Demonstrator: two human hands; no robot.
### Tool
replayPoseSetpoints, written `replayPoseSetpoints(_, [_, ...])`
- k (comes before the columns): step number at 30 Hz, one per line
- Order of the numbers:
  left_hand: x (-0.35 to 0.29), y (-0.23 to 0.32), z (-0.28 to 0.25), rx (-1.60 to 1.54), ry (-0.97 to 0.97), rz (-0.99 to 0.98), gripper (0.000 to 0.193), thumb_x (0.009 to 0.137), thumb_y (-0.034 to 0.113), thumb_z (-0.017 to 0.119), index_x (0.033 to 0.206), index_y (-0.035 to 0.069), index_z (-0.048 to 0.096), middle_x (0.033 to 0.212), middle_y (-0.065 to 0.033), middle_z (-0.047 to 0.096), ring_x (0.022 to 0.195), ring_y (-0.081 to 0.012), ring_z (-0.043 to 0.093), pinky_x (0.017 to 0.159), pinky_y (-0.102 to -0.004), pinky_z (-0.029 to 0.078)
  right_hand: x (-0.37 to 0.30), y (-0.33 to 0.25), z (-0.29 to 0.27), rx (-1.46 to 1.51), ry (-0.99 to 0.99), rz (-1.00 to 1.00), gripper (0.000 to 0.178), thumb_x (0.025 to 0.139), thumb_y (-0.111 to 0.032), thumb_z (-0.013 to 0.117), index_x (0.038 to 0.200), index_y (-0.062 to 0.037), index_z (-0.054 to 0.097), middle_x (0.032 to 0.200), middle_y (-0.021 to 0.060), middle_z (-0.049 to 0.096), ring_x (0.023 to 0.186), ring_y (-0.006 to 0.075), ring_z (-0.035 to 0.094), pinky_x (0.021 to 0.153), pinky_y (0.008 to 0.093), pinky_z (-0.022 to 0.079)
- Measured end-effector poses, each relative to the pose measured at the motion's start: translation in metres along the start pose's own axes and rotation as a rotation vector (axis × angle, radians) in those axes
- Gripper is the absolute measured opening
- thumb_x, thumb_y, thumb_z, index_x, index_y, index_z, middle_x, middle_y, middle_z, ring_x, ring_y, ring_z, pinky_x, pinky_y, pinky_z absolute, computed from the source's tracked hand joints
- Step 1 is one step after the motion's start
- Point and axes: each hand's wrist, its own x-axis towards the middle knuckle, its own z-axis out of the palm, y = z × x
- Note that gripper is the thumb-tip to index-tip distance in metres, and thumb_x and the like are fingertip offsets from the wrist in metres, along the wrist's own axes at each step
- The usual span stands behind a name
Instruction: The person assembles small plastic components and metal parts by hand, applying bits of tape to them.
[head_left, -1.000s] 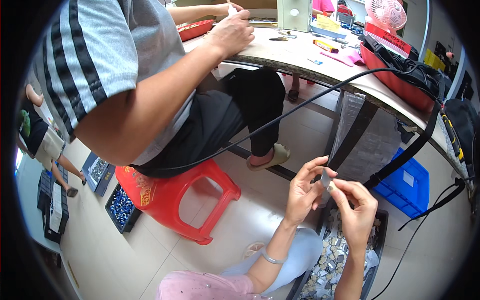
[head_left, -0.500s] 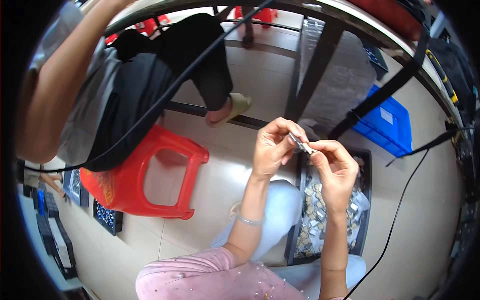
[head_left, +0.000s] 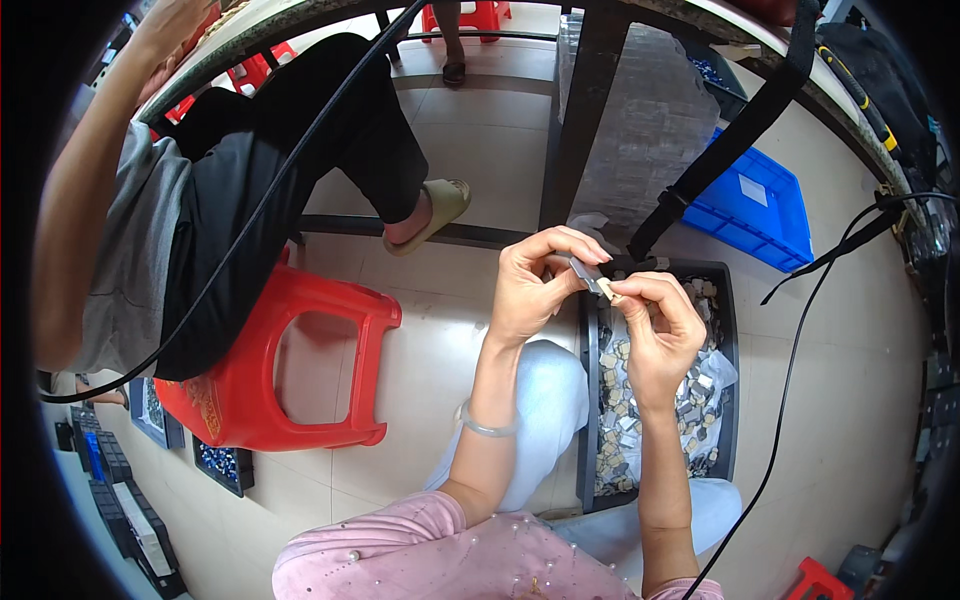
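Note:
My left hand (head_left: pixel 528 292) pinches a small flat grey piece (head_left: pixel 583 273) between thumb and fingers. The thumb and forefinger of my right hand (head_left: pixel 662 338) close on a small cream-coloured piece (head_left: pixel 606 289), which touches the lower end of the grey one. Both are too small to name more exactly. My two hands meet above the far part of a dark tray (head_left: pixel 730 420). In that tray lie many small beige and grey pieces (head_left: pixel 620 430) with clear plastic sheeting among them.
A red plastic stool (head_left: pixel 365 370) stands to the left, beside a seated person in dark trousers (head_left: pixel 340 130). A blue crate (head_left: pixel 765 210) sits at the far right. Dark table legs (head_left: pixel 590 110), a black strap (head_left: pixel 735 130) and a thin cable (head_left: pixel 785 400) cross nearby.
The view has shifted slightly. My hands stay together, with the grey piece now tilted differently and the cream piece showing more plainly. The other person's hand has come further into view.

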Motion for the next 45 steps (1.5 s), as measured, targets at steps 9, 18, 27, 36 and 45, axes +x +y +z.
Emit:
replayPoseSetpoints(9, [-0.003,-0.005,-0.002,0.109,0.016,0.062,0.019,0.068,-0.014,0.056,0.074,0.002,0.064,0.088,-0.0105,0.064,0.06,-0.0018,0.052,0.041,-0.0147,0.034,-0.009,0.002,-0.007,0.305,0.09,0.335,0.016,0.085,-0.005,0.063,0.098,0.0042,0.062,0.082,0.0096,0.063,0.073,0.0143,0.06,0.068,0.024,0.047])
replayPoseSetpoints(18, [0.002,0.008,0.021,0.406,0.014,0.113,0.025,0.067,-0.01,0.061,0.087,0.002,0.069,0.093,-0.0093,0.066,0.06,-0.0029,0.051,0.05,-0.0153,0.036,-0.012,0.015,-0.022,0.519,0.047,0.505,0.024,0.088,-0.009,0.06,0.105,0.0071,0.058,0.09,0.0123,0.065,0.078,0.0145,0.063,0.074,0.0246,0.051])
replayPoseSetpoints(27, [-0.002,-0.003,0.01,0.354,-0.158,-0.109,0.029,0.072,0.019,0.078,0.089,-0.002,0.065,0.083,-0.0032,0.065,0.054,0.0002,0.042,0.048,-0.0161,0.033,-0.019,0.014,-0.01,0.212,0.288,0.142,0.027,0.083,0.007,0.059,0.108,0.0069,0.05,0.098,0.017,0.063,0.094,0.0197,0.063,0.083,0.0273,0.051])
replayPoseSetpoints(36, [-0.001,-0.006,0.02,0.394,-0.107,-0.09,0.009,0.072,-0.001,0.07,0.079,-0.001,0.065,0.075,-0.0012,0.06,0.054,-0.0004,0.041,0.048,-0.016,0.029,-0.023,0.018,-0.01,0.07,0.276,0.065,0.032,0.079,0.01,0.061,0.109,0.007,0.049,0.098,0.0178,0.062,0.092,0.0211,0.064,0.082,0.0291,0.052])
replayPoseSetpoints(45, [0.0,-0.021,0.025,0.117,-0.105,-0.205,0.013,0.079,0.001,0.065,0.09,-0.006,0.063,0.087,-0.0046,0.058,0.068,-0.005,0.054,0.057,-0.0167,0.042,-0.035,0.026,-0.014,0.193,0.294,0.227,0.037,0.075,0.011,0.065,0.108,0.0059,0.05,0.099,0.0147,0.06,0.092,0.0171,0.061,0.084,0.0277,0.05])
